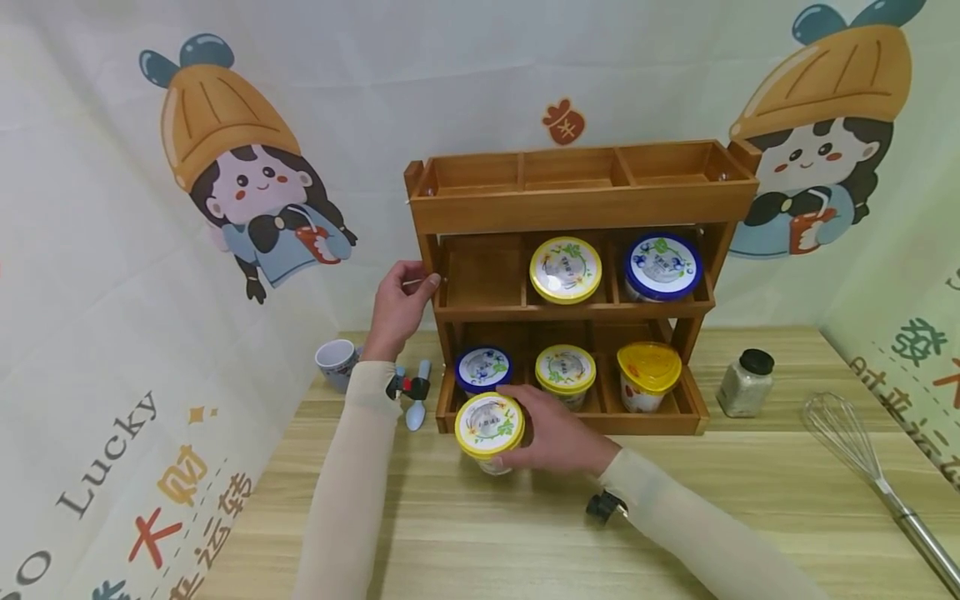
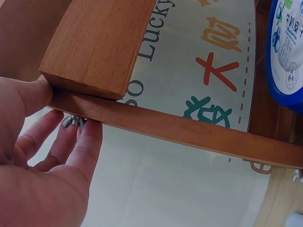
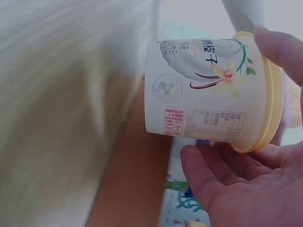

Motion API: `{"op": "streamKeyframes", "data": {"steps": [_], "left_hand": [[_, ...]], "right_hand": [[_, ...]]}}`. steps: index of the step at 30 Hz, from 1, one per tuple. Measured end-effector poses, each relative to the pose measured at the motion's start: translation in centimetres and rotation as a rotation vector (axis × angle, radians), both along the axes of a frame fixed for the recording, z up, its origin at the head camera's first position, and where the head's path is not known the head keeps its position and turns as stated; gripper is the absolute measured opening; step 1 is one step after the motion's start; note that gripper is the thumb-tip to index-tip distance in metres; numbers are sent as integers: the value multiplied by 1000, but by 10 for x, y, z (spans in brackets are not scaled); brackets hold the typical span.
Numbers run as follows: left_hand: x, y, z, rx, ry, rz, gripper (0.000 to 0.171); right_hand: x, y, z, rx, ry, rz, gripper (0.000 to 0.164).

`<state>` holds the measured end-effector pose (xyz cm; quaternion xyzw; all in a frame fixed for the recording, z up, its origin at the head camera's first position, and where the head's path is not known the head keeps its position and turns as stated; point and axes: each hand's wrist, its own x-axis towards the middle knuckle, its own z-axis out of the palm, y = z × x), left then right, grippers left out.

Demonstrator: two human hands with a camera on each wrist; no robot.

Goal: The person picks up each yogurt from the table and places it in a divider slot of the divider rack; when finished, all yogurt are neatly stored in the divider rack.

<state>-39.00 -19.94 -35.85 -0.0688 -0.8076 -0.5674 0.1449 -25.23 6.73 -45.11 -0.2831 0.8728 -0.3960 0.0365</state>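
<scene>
My left hand (image 1: 403,304) grips the left side post of the wooden shelf (image 1: 585,208). Seen from the left wrist, the thumb presses one face of the post and the fingers curl behind it, around a metal wing nut (image 2: 74,121). With my right hand (image 1: 558,433) I hold a yellow-lidded cup (image 1: 490,425) by its lid, in front of the bottom tier's left compartment. The right wrist view shows the cup's white printed side (image 3: 203,90). Behind it, a blue-lidded cup (image 1: 483,368) stands in that compartment, partly covered.
The middle tier bears another yellow-lidded cup (image 1: 566,269) and a blue-lidded cup (image 1: 663,267). Below are a yellow-lidded cup (image 1: 566,371) and a yellow-topped cup (image 1: 648,375). A jar (image 1: 745,385) and whisk (image 1: 855,450) lie right; a mug (image 1: 337,361) and spoon (image 1: 417,404) left.
</scene>
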Motion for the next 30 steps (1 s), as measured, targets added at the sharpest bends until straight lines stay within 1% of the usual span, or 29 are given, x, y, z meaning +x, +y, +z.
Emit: {"op": "streamKeyframes", "data": {"steps": [3,7,14,20,25,30], "left_hand": [[0,1,0,6,2,0,46],[0,1,-1,8,-6,2,46],[1,2,-2,14,-5,2,46],[-1,2,-2,23,13,-14,45],[-1,2,-2,15,2,2,47],[0,1,-2,10,-3,4,48]], "right_hand": [[0,2,8,-6,49,7,103],[2,6,21,-8,77,19,104],[3,10,49,-71,139,43,105],[2,13,75,-126,176,17,105],[-3,14,96,-192,235,9,104],[-10,12,111,-251,279,6,104]]}}
